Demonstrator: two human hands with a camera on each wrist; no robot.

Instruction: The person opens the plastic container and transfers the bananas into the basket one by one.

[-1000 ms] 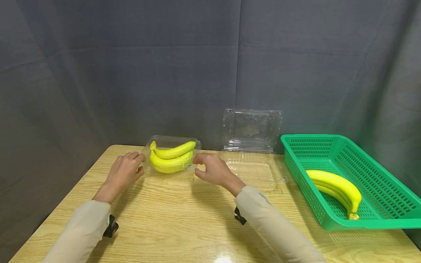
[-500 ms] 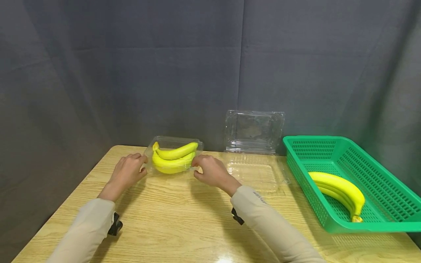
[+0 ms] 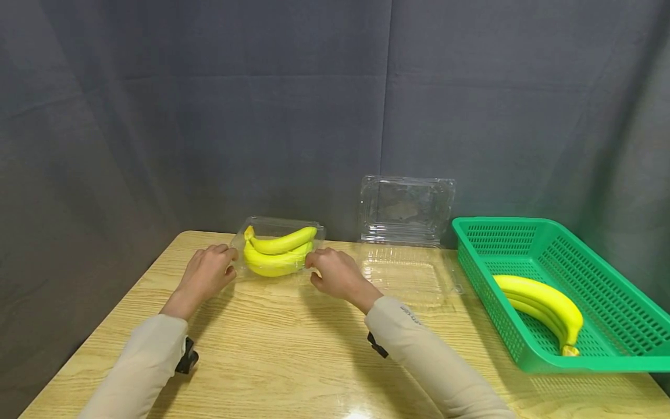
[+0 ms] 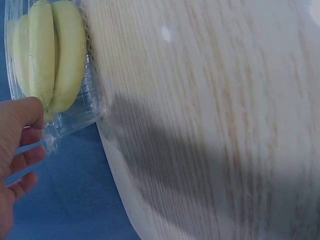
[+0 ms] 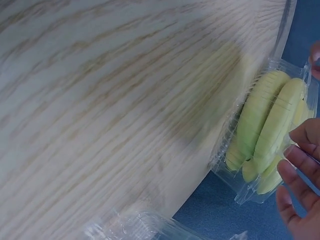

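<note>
A clear plastic clamshell box (image 3: 285,223) holds a bunch of yellow bananas (image 3: 274,260) near the back left of the table. My left hand (image 3: 206,272) is at its left end, where thumb and index finger pinch the rim in the left wrist view. At the opposite end, my right hand (image 3: 337,273) pinches the edge, its other fingers spread a little in the right wrist view. The lid seems to lie over the bananas; its seam is hard to make out.
Just right of that box stands a second clear clamshell (image 3: 403,270), its lid upright against the grey curtain (image 3: 293,116). A green basket (image 3: 489,308) with another banana bunch (image 3: 541,302) sits at the right of the wooden table (image 3: 282,349).
The whole scene has shifted slightly right in the head view. Both hands stay at the ends of the box; the right hand's fingertips sit slightly closer in against its edge.
</note>
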